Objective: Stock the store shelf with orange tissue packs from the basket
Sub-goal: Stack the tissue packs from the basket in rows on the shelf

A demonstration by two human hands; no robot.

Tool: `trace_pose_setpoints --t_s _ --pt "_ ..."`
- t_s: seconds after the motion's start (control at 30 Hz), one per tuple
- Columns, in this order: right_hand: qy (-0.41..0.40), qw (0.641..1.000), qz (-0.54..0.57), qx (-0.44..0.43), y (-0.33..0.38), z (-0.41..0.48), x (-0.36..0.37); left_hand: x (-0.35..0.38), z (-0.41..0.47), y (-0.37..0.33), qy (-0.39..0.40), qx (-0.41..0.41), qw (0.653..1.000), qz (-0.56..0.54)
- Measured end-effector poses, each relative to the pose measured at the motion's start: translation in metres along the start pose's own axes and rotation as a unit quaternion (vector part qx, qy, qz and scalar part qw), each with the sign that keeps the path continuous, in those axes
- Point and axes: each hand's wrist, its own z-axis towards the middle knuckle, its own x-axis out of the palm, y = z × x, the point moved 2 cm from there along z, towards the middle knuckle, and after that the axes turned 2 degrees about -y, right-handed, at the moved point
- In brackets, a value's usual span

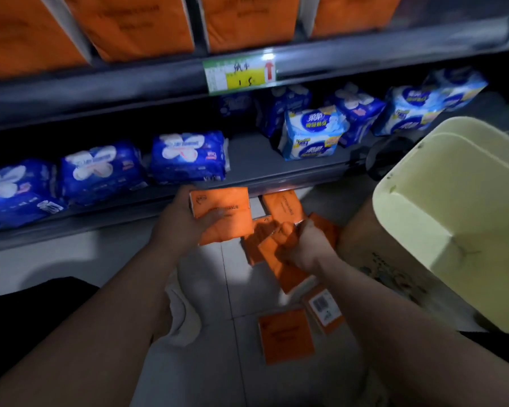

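My left hand (182,223) grips an orange tissue pack (222,214) low in front of the bottom shelf. My right hand (301,245) is closed on a second orange tissue pack (279,261) lying tilted in a pile on the floor. Several more orange packs lie loose on the tiles, one flat (287,334) near me and one showing a barcode label (325,309). The pale yellow-green basket (453,218) is tipped at the right. On the upper shelf stand orange packs (135,22) in a row.
The lower shelf (247,174) holds blue hygiene packs (188,155) at the left and blue-and-white packs (312,132) at the right. A price tag (241,73) hangs on the upper shelf rail. A cardboard box (373,254) sits under the basket. My knee is at the lower middle.
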Motion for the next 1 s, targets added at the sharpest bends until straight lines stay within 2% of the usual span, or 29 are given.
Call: trace_pose_setpoints --t_s 0.23,0.43,0.8,1.0 --pt "-0.109 0.989 -0.029 -0.097 0.063 -0.047 -0.093 -0.044 -0.023 -0.074 -0.065 0.07 0.995 0.015" --pt "-0.195 0.968 -0.04 -0.153 0.101 -0.098 -0.172 -0.088 -0.038 -0.143 -0.083 0.115 0.99 0.014" --pt "-0.272 0.938 -0.04 -0.21 0.152 -0.157 -0.26 -0.122 -0.05 -0.243 -0.108 0.175 0.978 0.024" --pt "-0.309 0.93 -0.042 -0.196 0.154 -0.148 -0.319 -0.118 -0.027 -0.3 -0.117 0.198 0.973 -0.007"
